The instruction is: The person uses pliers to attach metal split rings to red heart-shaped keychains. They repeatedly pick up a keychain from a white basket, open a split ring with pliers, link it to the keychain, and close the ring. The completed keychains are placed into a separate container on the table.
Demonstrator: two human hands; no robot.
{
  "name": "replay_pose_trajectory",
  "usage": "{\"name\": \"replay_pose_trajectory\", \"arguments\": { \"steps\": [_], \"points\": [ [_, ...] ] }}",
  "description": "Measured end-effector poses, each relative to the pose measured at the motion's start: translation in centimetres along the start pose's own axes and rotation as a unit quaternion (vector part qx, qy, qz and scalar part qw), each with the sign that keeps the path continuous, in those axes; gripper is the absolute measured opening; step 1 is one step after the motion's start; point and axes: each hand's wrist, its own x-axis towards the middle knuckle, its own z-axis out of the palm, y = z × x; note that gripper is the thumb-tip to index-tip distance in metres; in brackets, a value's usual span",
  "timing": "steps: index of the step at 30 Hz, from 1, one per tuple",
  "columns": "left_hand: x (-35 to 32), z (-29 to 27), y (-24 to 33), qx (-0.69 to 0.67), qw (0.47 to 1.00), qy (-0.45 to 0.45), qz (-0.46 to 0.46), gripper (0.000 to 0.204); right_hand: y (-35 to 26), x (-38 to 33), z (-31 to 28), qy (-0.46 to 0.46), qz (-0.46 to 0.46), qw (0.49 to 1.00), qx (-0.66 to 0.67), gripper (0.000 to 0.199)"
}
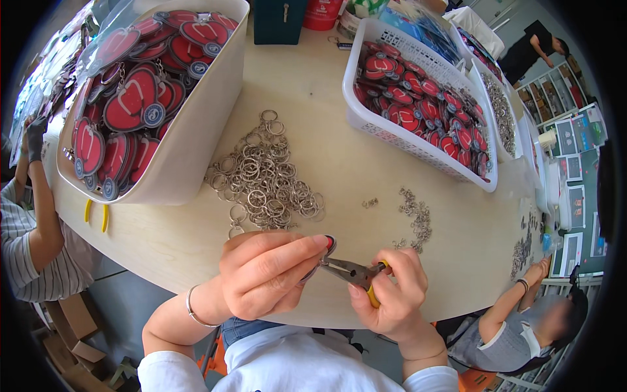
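Note:
My left hand (264,271) is closed on a red keychain charm (331,244) with a dark edge, mostly covered by my fingers. Pliers (351,270) with yellow grips are held in my right hand (395,294), their jaws pointing left and meeting the charm's edge. Whether a small ring sits in the jaw tips is too small to tell. Just beyond my left hand lies a heap of split key rings (264,173) with short chains. Small metal links (418,219) are scattered beyond my right hand, with a smaller cluster (370,203) to their left.
A deep white bin (219,124) full of red charms stands at left, a white basket (418,147) of smaller ones at right. Yellow-handled pliers (96,214) lie by the left table edge. A co-worker (39,242) sits at left, another (516,333) at right; someone (532,49) stands behind.

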Motion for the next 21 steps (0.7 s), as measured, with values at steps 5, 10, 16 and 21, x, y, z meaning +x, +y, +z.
{"name": "replay_pose_trajectory", "arguments": {
  "steps": [5,10,16,21],
  "points": [
    [0.31,-0.19,-0.02,-0.01,1.0,-0.002,0.004,0.024,0.08,0.04,-0.29,-0.004,-0.019,1.0,-0.004,0.027],
    [0.32,-0.14,-0.14,-0.015,1.0,0.003,0.018,0.021,0.43,0.05,-0.66,-0.021,-0.038,0.999,0.005,0.025],
    [0.5,-0.01,-0.01,-0.004,1.0,0.003,0.012,0.021,0.96,0.37,-0.27,0.001,-0.035,0.999,-0.006,0.024],
    [0.4,0.13,-0.05,-0.004,1.0,0.005,0.01,0.021,0.88,0.25,-0.47,-0.011,-0.026,1.0,-0.003,0.024]
  ]
}}
